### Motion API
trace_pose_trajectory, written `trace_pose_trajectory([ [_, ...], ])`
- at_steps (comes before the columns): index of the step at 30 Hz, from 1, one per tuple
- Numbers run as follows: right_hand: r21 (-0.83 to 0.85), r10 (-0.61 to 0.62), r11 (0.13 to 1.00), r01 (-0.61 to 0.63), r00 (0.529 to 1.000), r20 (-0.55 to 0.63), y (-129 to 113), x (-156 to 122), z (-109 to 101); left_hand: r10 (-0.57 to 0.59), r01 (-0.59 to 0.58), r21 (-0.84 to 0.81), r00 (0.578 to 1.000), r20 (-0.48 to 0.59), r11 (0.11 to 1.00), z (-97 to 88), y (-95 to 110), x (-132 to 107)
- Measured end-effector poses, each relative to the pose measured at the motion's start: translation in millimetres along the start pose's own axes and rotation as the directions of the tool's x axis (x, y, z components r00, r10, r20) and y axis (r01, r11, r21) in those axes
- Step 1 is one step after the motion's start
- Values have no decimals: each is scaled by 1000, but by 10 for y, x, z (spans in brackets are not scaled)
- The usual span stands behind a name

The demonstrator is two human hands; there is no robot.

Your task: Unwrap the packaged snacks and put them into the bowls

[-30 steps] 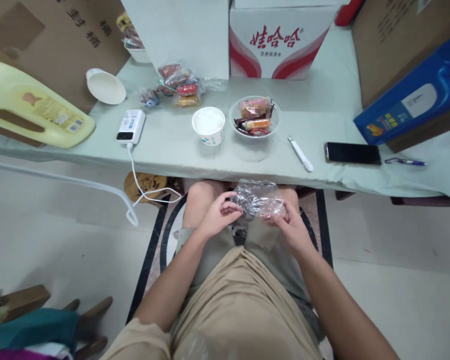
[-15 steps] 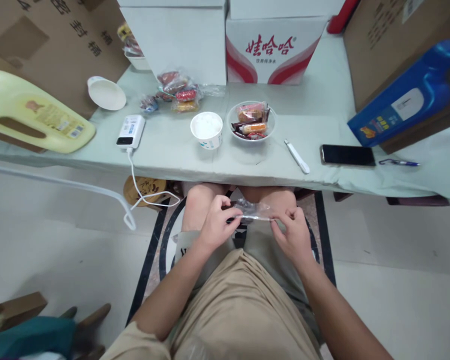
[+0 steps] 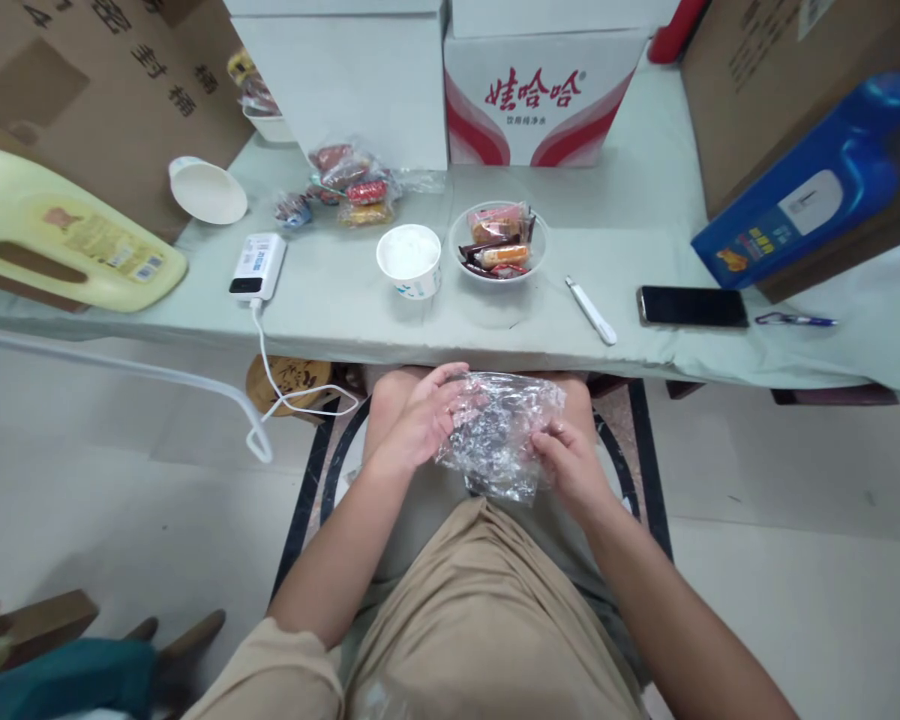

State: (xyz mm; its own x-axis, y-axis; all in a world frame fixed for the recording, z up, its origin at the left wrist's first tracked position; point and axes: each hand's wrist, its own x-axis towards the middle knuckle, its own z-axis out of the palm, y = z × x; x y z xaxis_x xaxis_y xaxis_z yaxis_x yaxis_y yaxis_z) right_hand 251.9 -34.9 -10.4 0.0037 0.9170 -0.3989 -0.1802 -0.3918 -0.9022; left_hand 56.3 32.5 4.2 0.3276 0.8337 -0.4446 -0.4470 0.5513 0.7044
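Observation:
A crinkled clear plastic bag [image 3: 499, 430] is spread out above my lap, between my hands. My right hand [image 3: 570, 465] pinches its right side between thumb and fingers. At the bag's left side my left hand [image 3: 429, 415] is open, palm turned up, with its fingers stretched against or partly behind the film. On the table in front stand a white paper cup [image 3: 409, 262] with something white in it and a clear bowl [image 3: 499, 240] of wrapped snacks. To the bowl's right lies a white utility knife [image 3: 591, 311].
A black phone [image 3: 692, 307] and a pen [image 3: 796, 320] lie right. A white power bank [image 3: 258, 267] trails a cable over the table edge. Wrapped snacks [image 3: 352, 185], a tilted white bowl [image 3: 208, 190], a yellow jug [image 3: 75, 230], a blue bottle [image 3: 810, 190] and cartons [image 3: 540, 100] stand around.
The bag, earlier a narrow folded strip stretched between both hands, is now unfolded and hanging wider. My left hand has let go of its pinch and opened, palm up.

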Motion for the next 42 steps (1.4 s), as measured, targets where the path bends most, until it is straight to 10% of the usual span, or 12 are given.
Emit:
trace_pose_trajectory([
  [4,88,53,995,-47,996,-73,30,35,33,-186,195,-77,976,113,978,-86,-182,-42],
  [9,-25,96,995,-95,995,20,36,49,-27,-86,85,142,996,-1,986,-100,-277,-83],
  [17,-100,-12,995,19,997,77,52,27,-68,-161,54,462,967,195,885,-211,-202,-59],
  [30,76,43,995,-59,979,199,60,7,-169,-265,167,304,910,319,938,-459,-24,-7],
  [35,-58,52,997,-51,998,22,197,103,-146,-132,-62,656,961,242,752,-347,-29,37],
  [42,39,90,996,-86,987,-136,324,159,-135,-62,-59,644,984,164,763,-462,-79,76],
])
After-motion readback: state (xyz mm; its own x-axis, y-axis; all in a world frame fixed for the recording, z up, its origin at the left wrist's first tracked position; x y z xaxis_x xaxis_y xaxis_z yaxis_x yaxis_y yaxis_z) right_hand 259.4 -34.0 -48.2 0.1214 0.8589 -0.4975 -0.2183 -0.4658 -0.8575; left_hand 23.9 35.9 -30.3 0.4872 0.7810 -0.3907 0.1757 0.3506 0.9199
